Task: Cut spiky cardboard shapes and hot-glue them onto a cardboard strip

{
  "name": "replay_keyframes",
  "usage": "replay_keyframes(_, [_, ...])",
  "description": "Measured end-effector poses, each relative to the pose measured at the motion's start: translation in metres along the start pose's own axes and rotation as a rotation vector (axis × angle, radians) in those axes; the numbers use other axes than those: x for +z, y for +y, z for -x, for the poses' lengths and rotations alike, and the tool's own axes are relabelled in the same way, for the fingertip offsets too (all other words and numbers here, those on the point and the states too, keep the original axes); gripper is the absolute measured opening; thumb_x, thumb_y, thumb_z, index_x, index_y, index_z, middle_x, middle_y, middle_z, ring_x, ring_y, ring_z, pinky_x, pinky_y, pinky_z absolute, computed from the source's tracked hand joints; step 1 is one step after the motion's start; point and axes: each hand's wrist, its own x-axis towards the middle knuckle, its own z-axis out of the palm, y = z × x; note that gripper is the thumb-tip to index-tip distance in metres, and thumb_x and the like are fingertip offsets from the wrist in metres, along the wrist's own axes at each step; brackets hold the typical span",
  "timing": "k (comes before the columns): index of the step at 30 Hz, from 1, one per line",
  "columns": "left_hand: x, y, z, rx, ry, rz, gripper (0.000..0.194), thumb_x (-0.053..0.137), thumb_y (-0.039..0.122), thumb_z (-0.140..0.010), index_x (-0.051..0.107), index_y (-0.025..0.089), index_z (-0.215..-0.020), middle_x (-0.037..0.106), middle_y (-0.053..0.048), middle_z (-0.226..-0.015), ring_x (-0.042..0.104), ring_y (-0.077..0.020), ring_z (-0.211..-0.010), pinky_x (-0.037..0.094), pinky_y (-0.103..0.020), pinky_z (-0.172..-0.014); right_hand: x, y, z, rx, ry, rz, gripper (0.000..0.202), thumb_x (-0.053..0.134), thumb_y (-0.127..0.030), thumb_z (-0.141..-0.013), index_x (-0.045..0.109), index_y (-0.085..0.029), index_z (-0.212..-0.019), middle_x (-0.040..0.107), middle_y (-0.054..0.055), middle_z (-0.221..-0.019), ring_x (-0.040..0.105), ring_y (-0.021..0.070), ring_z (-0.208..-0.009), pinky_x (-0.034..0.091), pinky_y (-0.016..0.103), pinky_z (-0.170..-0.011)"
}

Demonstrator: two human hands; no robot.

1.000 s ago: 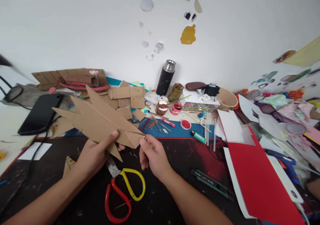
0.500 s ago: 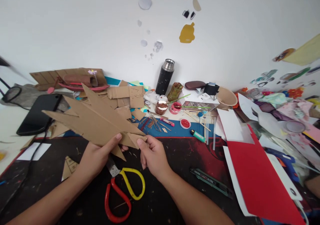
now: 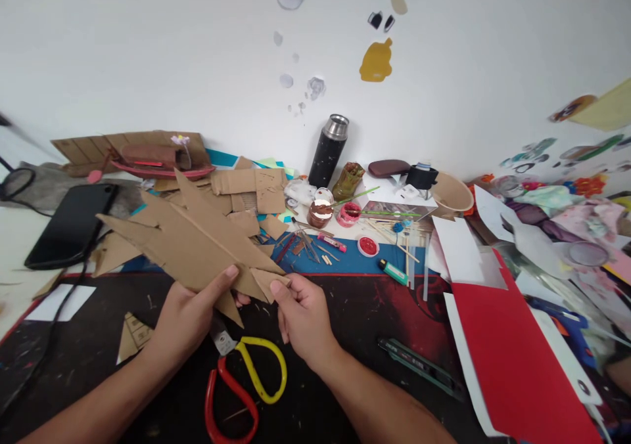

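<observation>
A spiky, leaf-like cardboard cutout is held above the dark mat, its long points toward the upper left. My left hand is closed on its lower edge, thumb on top and fingers mostly hidden beneath. My right hand pinches a small cardboard triangle between thumb and fingers, against the cutout's right end; I cannot tell whether the two are joined. Scissors with one red and one yellow handle lie below my hands, their blades partly under the left one.
A box cutter lies right of my right arm, beside red card. Behind stand a black flask and open paint jars. A phone and a cardboard scrap are at left; a glue gun at right.
The cutout has tilted slightly, its upper-left points shifting right and down in view. Both hands keep their grips. The whole view has shifted a little.
</observation>
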Motion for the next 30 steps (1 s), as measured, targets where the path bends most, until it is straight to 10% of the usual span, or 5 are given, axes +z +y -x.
replay_keyframes(13, [0.005, 0.008, 0.003, -0.041, 0.025, 0.006, 0.04, 0.106, 0.058, -0.068, 0.087, 0.023, -0.072, 0.082, -0.01, -0.065, 0.072, -0.0276, -0.047, 0.064, -0.035, -0.046, -0.004, 0.007, 0.003, -0.216, 0.149, 0.349, 0.047, 0.074, -0.055, -0.104, 0.061, -0.023, -0.072, 0.049, -0.005, -0.062, 0.043, 0.0143, -0.063, 0.036, 0.027, -0.06])
replay_keyframes(22, [0.005, 0.006, 0.003, -0.07, 0.009, 0.02, 0.048, 0.107, 0.063, -0.065, 0.084, 0.021, -0.068, 0.079, -0.011, -0.061, 0.072, -0.0289, -0.047, 0.065, -0.036, -0.046, 0.001, 0.004, 0.005, 0.03, 0.018, 0.039, 0.062, 0.078, -0.084, -0.098, 0.067, -0.025, -0.088, 0.049, -0.009, -0.05, 0.039, 0.012, -0.039, 0.029, 0.024, -0.04])
replay_keyframes(30, [0.003, 0.006, 0.006, -0.058, 0.053, 0.021, 0.042, 0.107, 0.056, -0.066, 0.084, 0.023, -0.072, 0.079, -0.009, -0.062, 0.072, -0.0288, -0.047, 0.064, -0.036, -0.046, -0.002, 0.012, 0.008, -0.022, 0.065, 0.164, 0.058, 0.075, -0.08, -0.102, 0.071, -0.024, -0.087, 0.049, -0.006, -0.052, 0.045, 0.0136, -0.046, 0.028, 0.024, -0.042])
